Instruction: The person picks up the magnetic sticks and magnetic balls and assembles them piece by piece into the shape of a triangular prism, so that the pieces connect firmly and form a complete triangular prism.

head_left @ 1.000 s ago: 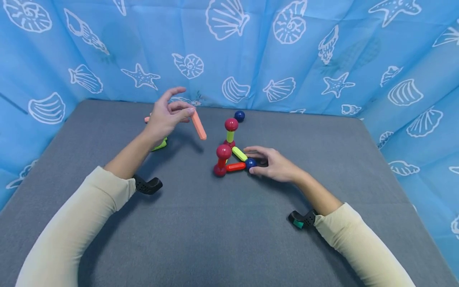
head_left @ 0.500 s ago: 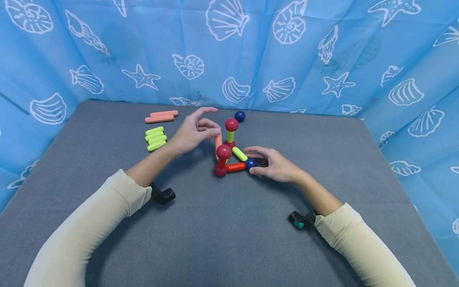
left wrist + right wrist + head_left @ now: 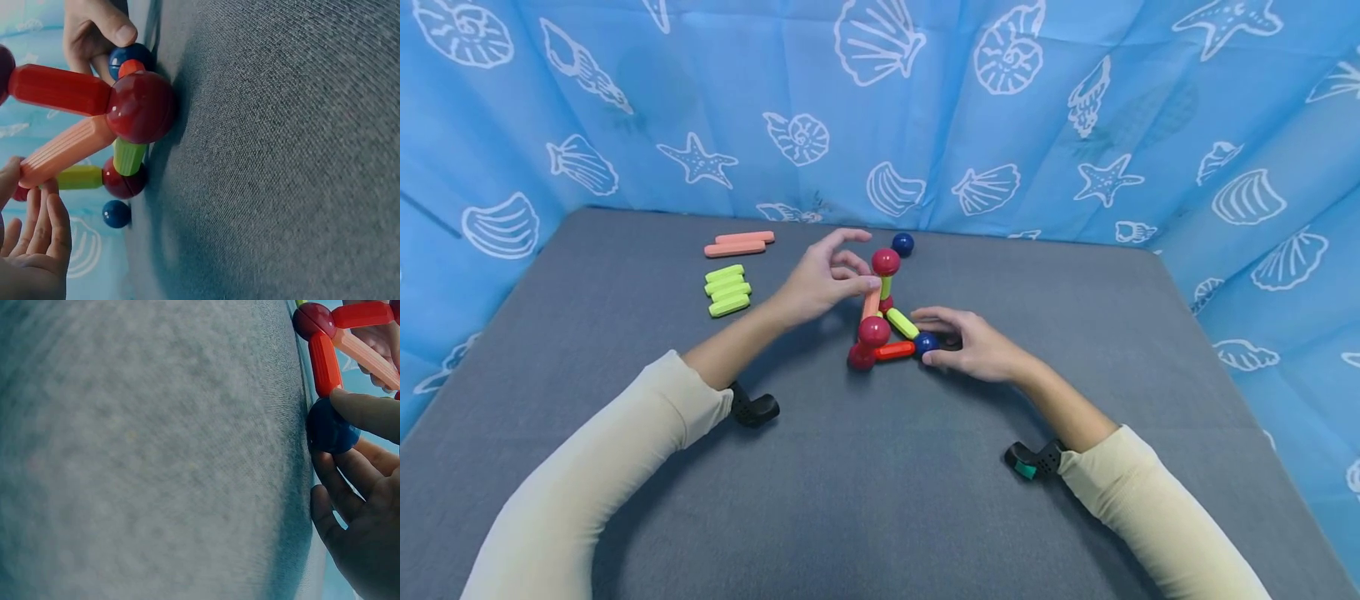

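My left hand held the salmon stick pinched at its upper end between thumb and fingers, up beside the top maroon ball. The stick slanted down toward the near maroon ball, and in the left wrist view its lower end touched the maroon ball on the bench. My right hand rested on the grey bench, its thumb and fingers curled round the dark blue ball at the corner of the frame. A red stick ran from that ball to the low maroon ball, and a yellow-green stick ran back from it. A loose blue ball lay behind the frame. Four lime sticks and two salmon sticks lay well apart to the left.
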A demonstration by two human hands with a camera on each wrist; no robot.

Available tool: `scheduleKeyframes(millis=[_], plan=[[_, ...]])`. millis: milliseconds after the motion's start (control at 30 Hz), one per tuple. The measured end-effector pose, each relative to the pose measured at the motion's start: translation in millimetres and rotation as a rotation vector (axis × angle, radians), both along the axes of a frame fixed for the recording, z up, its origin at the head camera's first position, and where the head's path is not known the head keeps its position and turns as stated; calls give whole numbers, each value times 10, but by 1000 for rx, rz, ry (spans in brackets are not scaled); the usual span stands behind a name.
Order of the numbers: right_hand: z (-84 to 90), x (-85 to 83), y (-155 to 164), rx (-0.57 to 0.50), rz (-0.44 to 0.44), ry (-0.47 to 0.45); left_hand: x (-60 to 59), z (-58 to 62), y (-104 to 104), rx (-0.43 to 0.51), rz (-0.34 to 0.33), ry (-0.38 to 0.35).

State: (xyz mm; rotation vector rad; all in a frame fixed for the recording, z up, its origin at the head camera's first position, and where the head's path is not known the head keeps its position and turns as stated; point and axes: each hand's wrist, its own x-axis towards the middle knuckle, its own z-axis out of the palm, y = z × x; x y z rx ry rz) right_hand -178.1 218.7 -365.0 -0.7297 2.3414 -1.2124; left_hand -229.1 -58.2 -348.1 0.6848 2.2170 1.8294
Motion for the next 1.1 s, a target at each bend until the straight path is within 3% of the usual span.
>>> scheduleKeyframes(millis=[167,367,467,600,767,933,1100], plan=[[-4,-1,-3,3,2,8,-4,-24,47,-46,38,62],[-4,-2,-5,-4,2,2,14,-32,36,-46,38,58],[-5,1,0,0,-3,-5,58,-35,-3,-56,33,44],[-5,3,4,8,-7,-4,177,-83,-105,-162,4,51],[-1,6,14,10,-10,6,275,-151,-319,-299,-24,105],[-1,1,7,14,-9,10,238,-139,-685,-361,65,200],[-3,-2,0,15,-2,12,218,-150,-1068,-488,143,301]])
